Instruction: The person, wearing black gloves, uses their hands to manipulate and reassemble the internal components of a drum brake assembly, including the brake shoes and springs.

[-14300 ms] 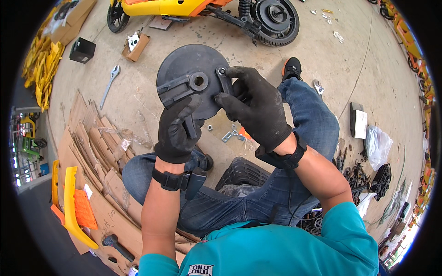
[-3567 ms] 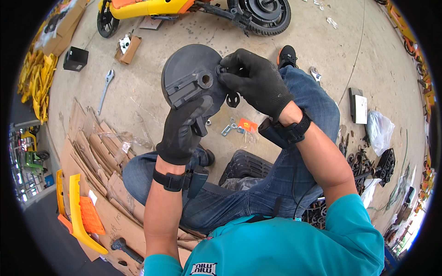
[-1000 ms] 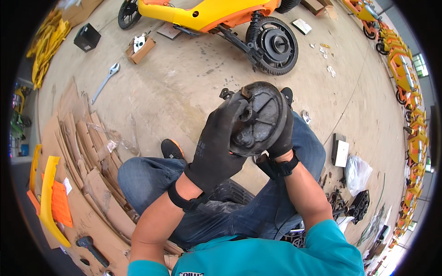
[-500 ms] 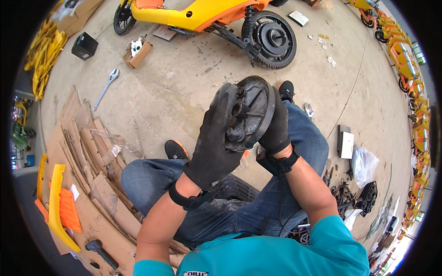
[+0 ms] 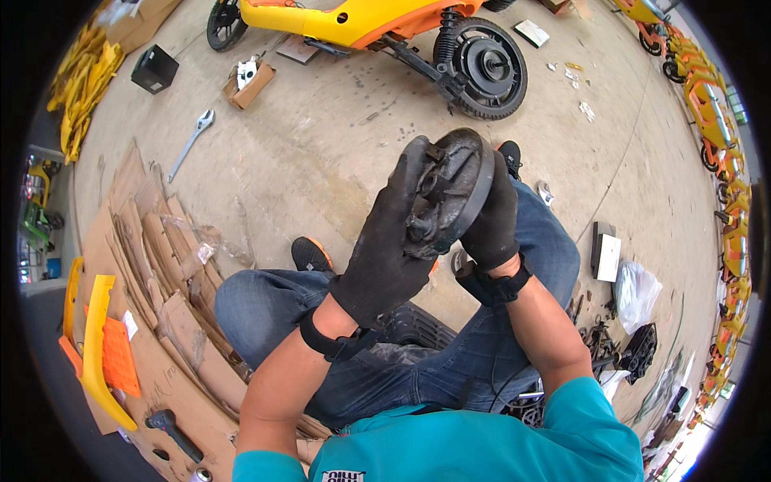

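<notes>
Out in front of my knees I hold up a round, dark grey metal brake plate (image 5: 459, 186). It stands on edge, and its cast side with ribs and a raised boss is turned to the left. My left hand (image 5: 385, 253), in a black glove, is closed on the plate's left side. The black-gloved right hand (image 5: 491, 229) grips its right rim from behind, with most of those fingers hidden by the plate. Beyond it stands a yellow and orange scooter (image 5: 333, 20), whose rear wheel (image 5: 488, 68) faces me with the hub and axle end bare.
An adjustable wrench (image 5: 191, 145) and an open small carton (image 5: 250, 84) lie on the concrete floor. Flattened cardboard (image 5: 181, 337) spreads at left, bearing a power tool (image 5: 175, 434) and yellow panels (image 5: 98, 345). Loose dark parts (image 5: 598, 341) and a plastic bag (image 5: 638, 293) lie at right.
Both hands have shifted slightly right with the brake plate, which has turned a little so its rim shows more. The whole view has also shifted slightly.
</notes>
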Available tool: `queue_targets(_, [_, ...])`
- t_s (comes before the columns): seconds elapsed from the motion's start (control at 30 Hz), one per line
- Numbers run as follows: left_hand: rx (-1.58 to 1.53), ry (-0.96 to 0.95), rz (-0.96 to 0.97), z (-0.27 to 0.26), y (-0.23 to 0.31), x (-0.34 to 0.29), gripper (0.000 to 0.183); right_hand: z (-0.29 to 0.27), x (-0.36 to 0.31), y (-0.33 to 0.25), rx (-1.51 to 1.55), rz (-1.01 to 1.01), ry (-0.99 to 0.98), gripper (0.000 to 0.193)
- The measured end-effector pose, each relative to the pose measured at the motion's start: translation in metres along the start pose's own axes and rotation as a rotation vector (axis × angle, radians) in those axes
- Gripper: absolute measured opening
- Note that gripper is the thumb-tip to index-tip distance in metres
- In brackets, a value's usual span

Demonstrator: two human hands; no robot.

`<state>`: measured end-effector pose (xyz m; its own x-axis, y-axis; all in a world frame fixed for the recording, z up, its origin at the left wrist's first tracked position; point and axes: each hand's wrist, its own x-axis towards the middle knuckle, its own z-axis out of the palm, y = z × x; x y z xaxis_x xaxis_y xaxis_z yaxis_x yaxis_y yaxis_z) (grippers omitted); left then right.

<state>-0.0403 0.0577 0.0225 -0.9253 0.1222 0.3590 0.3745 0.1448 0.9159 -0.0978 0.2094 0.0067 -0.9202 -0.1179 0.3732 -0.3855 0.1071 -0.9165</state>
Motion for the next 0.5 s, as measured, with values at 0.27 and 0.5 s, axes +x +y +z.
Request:
queue_targets(0.27, [-0.193,0.053,-0.162,-0.0046,0.0036,-0.0017,0.085,0.0024,0.0020,0.0093,-0.068,-0.007,0.013,0.028])
queue_targets(0.5, [-0.461,0.113,-0.477,-0.0099,0.0064,-0.0035,0.074,0.0023,0.0065,0.0023,-0.087,-0.016,-0.014,0.028])
